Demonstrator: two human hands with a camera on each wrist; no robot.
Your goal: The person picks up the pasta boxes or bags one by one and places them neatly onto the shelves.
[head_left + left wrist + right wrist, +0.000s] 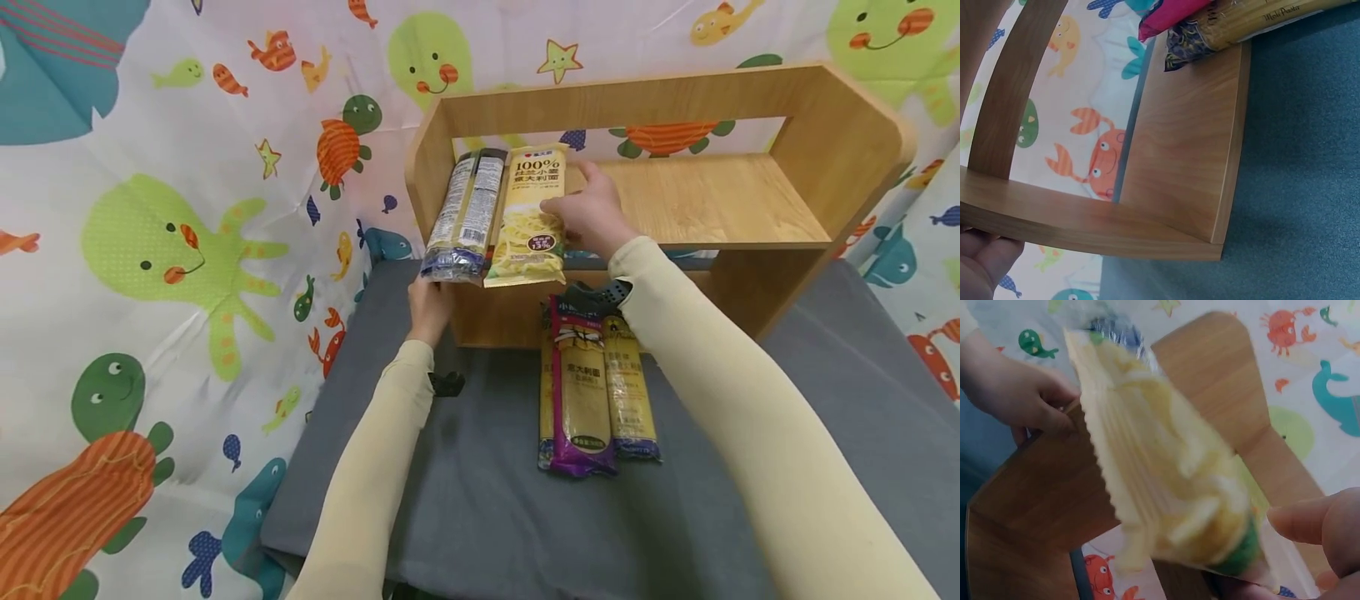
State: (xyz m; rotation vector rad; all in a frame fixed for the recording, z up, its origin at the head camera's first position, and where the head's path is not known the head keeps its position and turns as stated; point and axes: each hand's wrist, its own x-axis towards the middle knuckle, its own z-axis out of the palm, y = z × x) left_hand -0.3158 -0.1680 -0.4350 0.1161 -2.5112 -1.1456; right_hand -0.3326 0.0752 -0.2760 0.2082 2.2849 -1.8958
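Observation:
A yellow pasta packet (528,217) leans on the upper board of a wooden shelf (705,200), its lower end jutting past the front edge. My right hand (596,208) pinches the packet's right edge, thumb over its front; in the right wrist view the thumb (1310,519) shows beside the wrapper. Left of it lies a clear-wrapped noodle packet (465,212) with a barcode, against the shelf's side. My left hand (430,310) grips the shelf's left side panel below that packet; its fingers are partly hidden, but the right wrist view shows the hand (1029,394) on the panel's edge.
In front of the shelf, a purple-edged pasta packet (583,392) lies on other yellow packets (632,392) on the grey cloth-covered table (480,517). A cartoon-printed curtain (247,208) hangs behind and at both sides.

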